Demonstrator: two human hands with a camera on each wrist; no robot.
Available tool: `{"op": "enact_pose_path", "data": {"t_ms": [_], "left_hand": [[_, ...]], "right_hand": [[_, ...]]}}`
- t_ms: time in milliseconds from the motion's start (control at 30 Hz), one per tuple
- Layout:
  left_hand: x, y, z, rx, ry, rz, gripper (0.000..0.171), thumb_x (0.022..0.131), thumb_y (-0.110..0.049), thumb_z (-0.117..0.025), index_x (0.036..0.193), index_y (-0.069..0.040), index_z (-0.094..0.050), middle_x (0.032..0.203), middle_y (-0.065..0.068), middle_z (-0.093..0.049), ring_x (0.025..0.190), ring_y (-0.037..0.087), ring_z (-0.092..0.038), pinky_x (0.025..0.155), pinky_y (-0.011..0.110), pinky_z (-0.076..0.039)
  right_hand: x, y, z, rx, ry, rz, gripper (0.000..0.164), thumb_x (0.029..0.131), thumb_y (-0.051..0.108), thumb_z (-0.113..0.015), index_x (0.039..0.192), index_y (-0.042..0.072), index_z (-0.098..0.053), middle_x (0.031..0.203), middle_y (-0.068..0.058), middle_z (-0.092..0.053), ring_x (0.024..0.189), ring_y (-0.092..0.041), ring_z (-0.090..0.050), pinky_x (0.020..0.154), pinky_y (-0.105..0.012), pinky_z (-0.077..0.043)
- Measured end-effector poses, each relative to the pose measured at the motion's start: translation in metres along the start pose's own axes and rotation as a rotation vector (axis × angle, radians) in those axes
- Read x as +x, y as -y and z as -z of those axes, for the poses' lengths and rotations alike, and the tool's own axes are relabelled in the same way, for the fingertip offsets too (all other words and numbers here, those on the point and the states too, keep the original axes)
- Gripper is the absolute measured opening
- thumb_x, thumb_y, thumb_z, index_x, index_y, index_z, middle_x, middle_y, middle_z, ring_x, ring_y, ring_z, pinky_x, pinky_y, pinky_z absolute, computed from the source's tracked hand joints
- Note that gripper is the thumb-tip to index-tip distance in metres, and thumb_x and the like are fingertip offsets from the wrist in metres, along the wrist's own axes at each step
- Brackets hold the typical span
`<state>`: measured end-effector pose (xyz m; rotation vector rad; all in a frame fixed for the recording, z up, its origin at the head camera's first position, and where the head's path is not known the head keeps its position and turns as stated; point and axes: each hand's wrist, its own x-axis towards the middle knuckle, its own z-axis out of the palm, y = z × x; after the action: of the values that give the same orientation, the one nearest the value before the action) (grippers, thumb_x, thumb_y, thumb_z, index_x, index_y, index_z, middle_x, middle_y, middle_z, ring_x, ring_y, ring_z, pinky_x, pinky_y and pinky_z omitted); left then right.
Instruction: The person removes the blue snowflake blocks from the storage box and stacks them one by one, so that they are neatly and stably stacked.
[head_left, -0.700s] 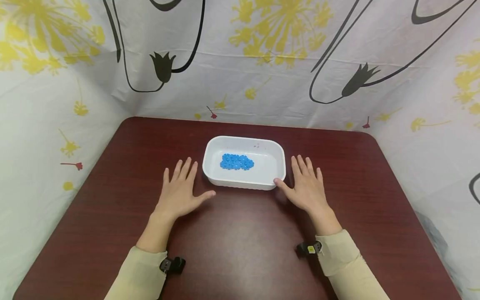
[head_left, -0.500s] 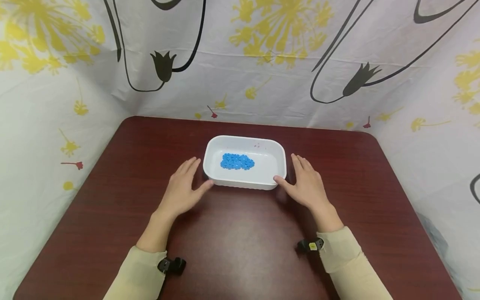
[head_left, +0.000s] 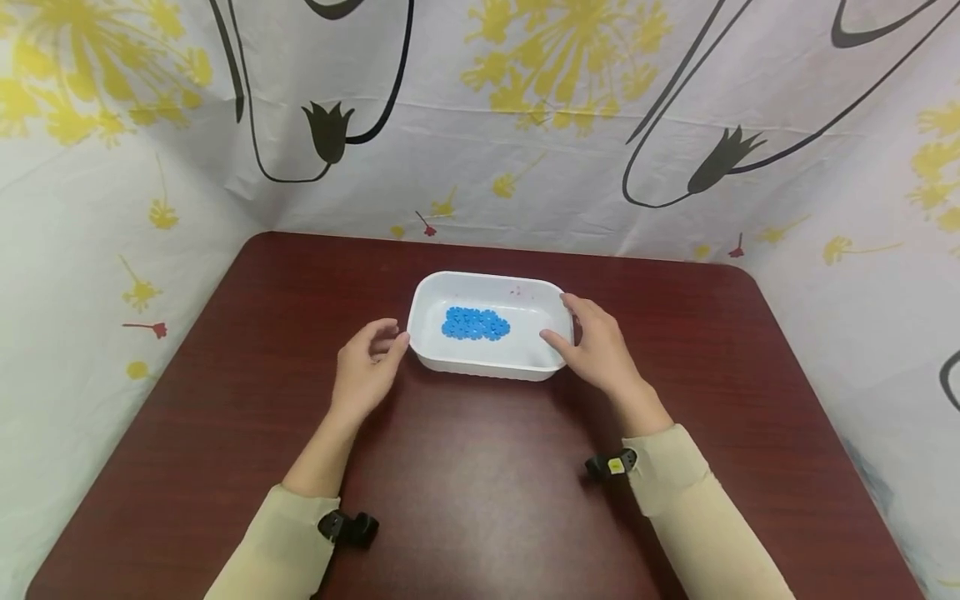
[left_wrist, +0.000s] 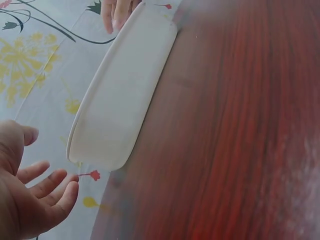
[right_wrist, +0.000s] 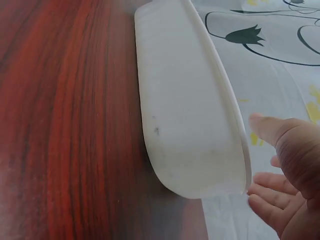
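Observation:
A white rectangular plastic tray (head_left: 487,367) with rounded corners rests on the table. Inside lies a cluster of small blue flower-shaped pieces (head_left: 475,323), left of centre. At the tray's left end is my left hand (head_left: 362,377), its fingers loosely bent and thumb tip right at the rim. My right hand (head_left: 600,354) is at the opposite end, thumb over the inside and fingers along the outer edge. The left wrist view shows the tray wall (left_wrist: 117,95) between thumb and fingers spread apart. In the right wrist view the thumb (right_wrist: 270,127) stands above the rim, fingers beside the end.
The dark red wooden table (head_left: 465,500) has rounded far corners. A white cloth (head_left: 525,200) printed with yellow and dark flowers hangs behind and at both sides. A black camera (head_left: 352,529) sits by the left sleeve, another camera (head_left: 611,464) by the right.
Both hands have closed in on the tray's ends. The left fingers, spread before, are now bent; the right fingers have come over to the right rim. The tray stays in place.

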<state>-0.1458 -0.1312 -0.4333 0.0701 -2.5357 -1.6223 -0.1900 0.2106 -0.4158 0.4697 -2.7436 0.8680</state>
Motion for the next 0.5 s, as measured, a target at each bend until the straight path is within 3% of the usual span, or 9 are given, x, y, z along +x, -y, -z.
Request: {"op": "enact_pose_path", "data": {"t_ms": [133, 267, 500], "left_hand": [[0.001, -0.002, -0.003, -0.045, -0.03, 0.056, 0.045, 0.099, -0.034, -0.066, 0.133, -0.004, -0.062, 0.122, 0.01, -0.067, 0.11, 0.024, -0.067, 0.094, 0.04, -0.06], [0.003, -0.002, -0.006, -0.11, -0.038, 0.129, 0.041, 0.099, -0.029, -0.067, 0.131, -0.004, -0.062, 0.119, 0.01, -0.067, 0.106, 0.024, -0.068, 0.09, 0.038, -0.061], [0.007, -0.003, -0.013, -0.333, -0.067, 0.271, 0.041, 0.096, -0.019, -0.071, 0.13, 0.002, -0.061, 0.112, 0.017, -0.067, 0.094, 0.027, -0.07, 0.083, 0.033, -0.064]], "right_hand": [[0.006, 0.001, -0.003, 0.017, -0.029, 0.03, 0.066, 0.087, 0.024, -0.082, 0.141, -0.003, -0.053, 0.134, -0.022, -0.059, 0.121, -0.037, -0.058, 0.103, -0.055, -0.052], [0.011, 0.002, -0.006, 0.042, -0.042, 0.064, 0.064, 0.087, 0.021, -0.082, 0.14, -0.003, -0.054, 0.131, -0.022, -0.061, 0.117, -0.036, -0.06, 0.096, -0.053, -0.056], [0.021, 0.005, -0.014, 0.094, -0.007, 0.094, 0.061, 0.088, 0.017, -0.081, 0.138, -0.004, -0.055, 0.126, -0.025, -0.062, 0.114, -0.037, -0.062, 0.093, -0.052, -0.059]]}}
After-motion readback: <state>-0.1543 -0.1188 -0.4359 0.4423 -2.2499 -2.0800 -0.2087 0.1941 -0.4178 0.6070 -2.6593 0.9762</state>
